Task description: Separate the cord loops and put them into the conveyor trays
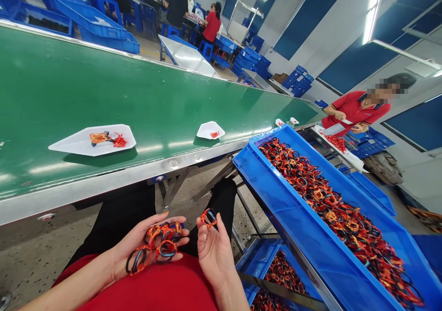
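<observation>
My left hand (138, 242), palm up above my lap, cradles several orange and black rings (162, 235) in its curled fingers. Between the thumb and fingertips of my right hand (216, 251) is a single orange and black ring (208, 217), held upright and apart from the others. To the right, a long blue tray (253, 161) carries a heap of the same kind of rings (321, 196). On the green conveyor belt (155, 99) ahead lies a white paper tray (78, 141) with orange, black and red pieces.
A smaller white tray (203, 128) with red pieces sits farther along the belt. The belt's metal edge (113, 180) runs before my knees. A lower blue bin (255, 260) of rings stands under the tray. A co-worker (359, 111) in red works at far right.
</observation>
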Demonstrator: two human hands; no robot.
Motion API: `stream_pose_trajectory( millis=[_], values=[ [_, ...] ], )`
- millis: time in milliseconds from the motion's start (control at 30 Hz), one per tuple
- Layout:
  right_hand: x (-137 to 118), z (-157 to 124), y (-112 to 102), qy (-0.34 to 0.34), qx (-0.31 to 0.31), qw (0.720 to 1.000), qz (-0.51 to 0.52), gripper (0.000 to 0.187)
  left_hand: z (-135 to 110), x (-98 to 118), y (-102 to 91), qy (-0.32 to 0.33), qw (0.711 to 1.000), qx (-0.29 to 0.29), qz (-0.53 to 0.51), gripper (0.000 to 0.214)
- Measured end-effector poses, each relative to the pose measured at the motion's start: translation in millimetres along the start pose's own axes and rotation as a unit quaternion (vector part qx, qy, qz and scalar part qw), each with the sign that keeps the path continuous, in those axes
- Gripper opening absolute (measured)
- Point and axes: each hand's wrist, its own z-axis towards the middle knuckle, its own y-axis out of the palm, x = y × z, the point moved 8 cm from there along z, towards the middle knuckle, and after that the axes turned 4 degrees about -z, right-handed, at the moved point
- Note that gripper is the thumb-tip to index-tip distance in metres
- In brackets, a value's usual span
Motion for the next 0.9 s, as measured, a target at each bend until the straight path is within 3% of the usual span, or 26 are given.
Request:
stream_pose_trajectory(
  millis=[167, 233, 300, 333, 400, 500, 600, 667, 733, 800, 900],
  values=[
    [-6, 4, 8, -0.019, -0.029, 0.998, -0.049, 0.031, 2, 0, -1.9, -0.005, 1.000, -0.005, -0.003, 0.061],
    [-20, 7, 24, -0.070, -0.055, 0.989, -0.120, 0.030, 2, 0, -3.2, -0.007, 1.000, -0.003, -0.003, 0.063],
    [-43, 9, 51, -0.161, -0.075, 0.957, -0.227, 0.033, 3, 0, -3.8, -0.009, 1.000, -0.005, -0.005, 0.065],
    [-57, 11, 69, -0.218, -0.081, 0.929, -0.288, 0.035, 3, 0, -4.2, -0.009, 1.000, -0.005, -0.007, 0.065],
    [-85, 14, 111, -0.341, -0.083, 0.844, -0.407, 0.036, 2, 0, -4.9, -0.003, 1.000, -0.008, -0.011, 0.065],
    [-119, 24, 179, -0.504, -0.072, 0.675, -0.534, 0.033, 2, 2, -5.5, 0.010, 1.000, -0.020, -0.019, 0.062],
    [-136, 43, 224, -0.571, -0.040, 0.547, -0.611, 0.038, 2, 2, -7.7, 0.018, 0.999, -0.031, -0.028, 0.058],
    [-137, 48, 235, -0.582, -0.032, 0.499, -0.641, 0.045, 1, 2, -10.3, 0.018, 0.999, -0.034, -0.032, 0.055],
    [-129, 39, 229, -0.579, -0.044, 0.493, -0.648, 0.047, 1, 2, -12.3, 0.017, 0.999, -0.037, -0.034, 0.052],
    [-112, 23, 206, -0.541, -0.077, 0.525, -0.652, 0.038, 2, 3, -12.6, 0.019, 0.998, -0.044, -0.033, 0.051],
    [-68, -1, 154, -0.411, -0.152, 0.573, -0.693, 0.019, 5, 3, -11.6, 0.009, 0.998, -0.045, -0.034, 0.050]
  ],
)
